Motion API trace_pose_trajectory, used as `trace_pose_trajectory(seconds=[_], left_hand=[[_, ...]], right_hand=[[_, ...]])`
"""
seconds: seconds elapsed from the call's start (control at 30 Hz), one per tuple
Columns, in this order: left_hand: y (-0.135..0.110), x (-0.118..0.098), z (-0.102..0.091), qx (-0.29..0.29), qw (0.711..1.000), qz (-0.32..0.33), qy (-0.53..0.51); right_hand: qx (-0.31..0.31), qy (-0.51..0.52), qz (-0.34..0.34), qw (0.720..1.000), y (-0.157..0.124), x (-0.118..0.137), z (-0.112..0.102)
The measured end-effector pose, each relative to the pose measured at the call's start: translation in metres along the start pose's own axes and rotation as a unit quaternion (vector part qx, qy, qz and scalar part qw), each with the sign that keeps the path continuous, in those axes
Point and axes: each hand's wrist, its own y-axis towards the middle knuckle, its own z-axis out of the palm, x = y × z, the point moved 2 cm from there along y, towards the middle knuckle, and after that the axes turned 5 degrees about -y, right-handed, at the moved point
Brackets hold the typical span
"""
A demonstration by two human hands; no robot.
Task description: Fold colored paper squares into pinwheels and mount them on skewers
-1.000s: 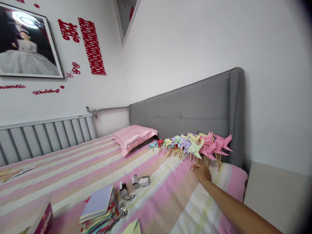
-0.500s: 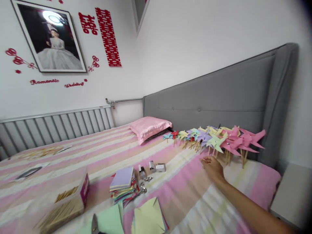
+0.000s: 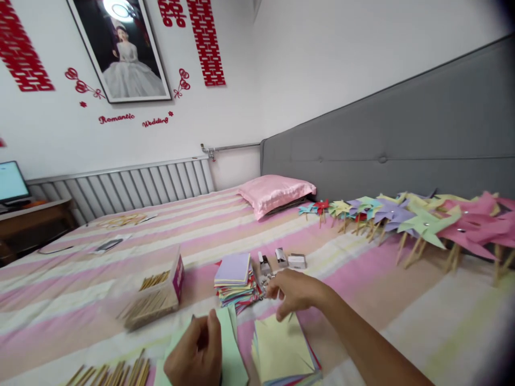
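Note:
My right hand (image 3: 300, 292) hovers above a stack of pale yellow cut paper squares (image 3: 284, 348), its thumb and curled fingers apart. Its fingertips are close to small metal pieces (image 3: 263, 284) beside a pile of coloured paper squares (image 3: 233, 269). My left hand (image 3: 197, 348) is closed in front of me, over a light green sheet (image 3: 233, 354). Whatever it may hold is hidden; a dark tip shows just beyond its fingers. To the right, several paper pinwheels (image 3: 428, 225) on wooden sticks stand or lean along the headboard.
A clear box (image 3: 155, 303) of wooden sticks sits left of the papers, with loose sticks (image 3: 132, 372) nearer me. Small boxes (image 3: 296, 261) lie behind the metal pieces. A pink pillow (image 3: 277, 193) rests against the grey headboard (image 3: 402, 128). A phone-like item (image 3: 108, 245) lies farther left.
My right hand has moved left from beside the pinwheels to above the yellow squares. My left hand has come into view over the green sheet. The view has turned left and down.

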Motion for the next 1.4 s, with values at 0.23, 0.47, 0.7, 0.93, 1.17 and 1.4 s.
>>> trace_pose_trajectory(seconds=[0.23, 0.47, 0.7, 0.93, 1.17, 1.4], left_hand=[[0.042, 0.015, 0.028, -0.084, 0.978, -0.154, -0.117], [0.006, 0.03, 0.062, 0.07, 0.956, -0.216, -0.186], [0.002, 0.033, 0.077, 0.195, 0.942, -0.214, -0.171], [-0.004, 0.031, 0.083, 0.234, 0.93, -0.222, -0.176], [-0.005, 0.031, 0.089, 0.29, 0.915, -0.221, -0.173], [-0.014, 0.034, 0.098, 0.393, 0.872, -0.207, -0.205]], right_hand=[[0.064, -0.163, 0.072, 0.982, 0.003, 0.017, 0.032], [0.086, -0.193, 0.096, 0.973, 0.012, 0.013, 0.041], [0.057, -0.198, 0.122, 0.971, 0.008, 0.007, 0.047], [0.052, -0.21, 0.118, 0.969, 0.008, 0.008, 0.053], [0.033, -0.202, 0.095, 0.974, 0.005, 0.007, 0.054], [0.002, -0.154, 0.059, 0.986, 0.006, -0.012, 0.059]])
